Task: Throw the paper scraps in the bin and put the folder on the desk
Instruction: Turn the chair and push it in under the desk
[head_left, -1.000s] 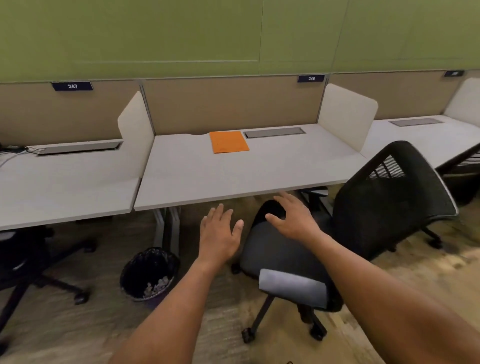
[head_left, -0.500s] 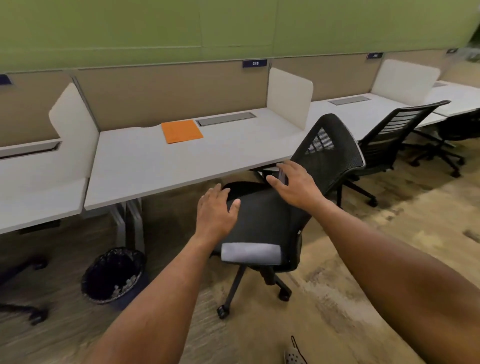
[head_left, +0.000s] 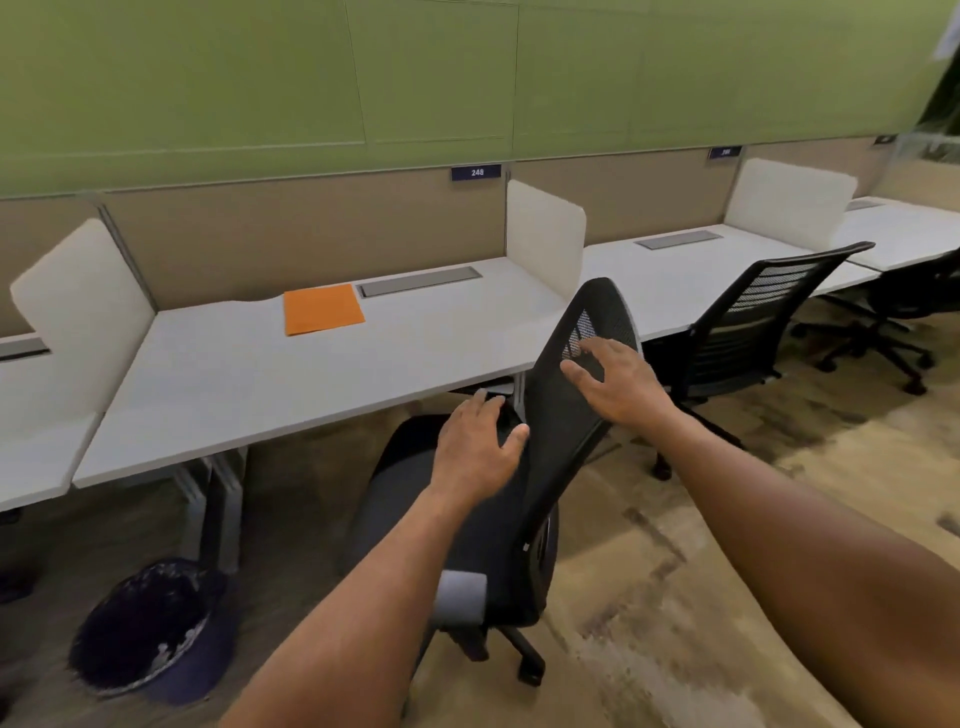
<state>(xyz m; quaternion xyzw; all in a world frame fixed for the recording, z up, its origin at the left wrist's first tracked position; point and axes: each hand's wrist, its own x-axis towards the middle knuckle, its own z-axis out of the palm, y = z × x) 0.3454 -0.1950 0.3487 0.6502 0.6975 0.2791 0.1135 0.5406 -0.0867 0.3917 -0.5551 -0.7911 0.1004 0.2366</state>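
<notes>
An orange folder (head_left: 322, 308) lies flat on the white desk (head_left: 291, 384), near its back edge. Below the desk's left end a black bin (head_left: 148, 631) stands on the floor, with pale paper scraps inside. Both hands reach toward a black mesh office chair (head_left: 558, 447) in front of the desk. My left hand (head_left: 478, 449) is spread against the left edge of the chair's backrest, fingers apart. My right hand (head_left: 615, 382) rests open on the rear of the backrest near its top. Neither hand holds the folder or any paper.
White divider panels (head_left: 545, 234) separate the desks along a tan partition under a green wall. A second black chair (head_left: 748, 332) stands to the right, and another further right. Desk legs (head_left: 221, 499) stand beside the bin. Worn carpet spreads at the lower right.
The view has swung right and closer. The chair has turned so its backrest is edge-on toward me. Both hands have moved up from the seat onto the backrest.
</notes>
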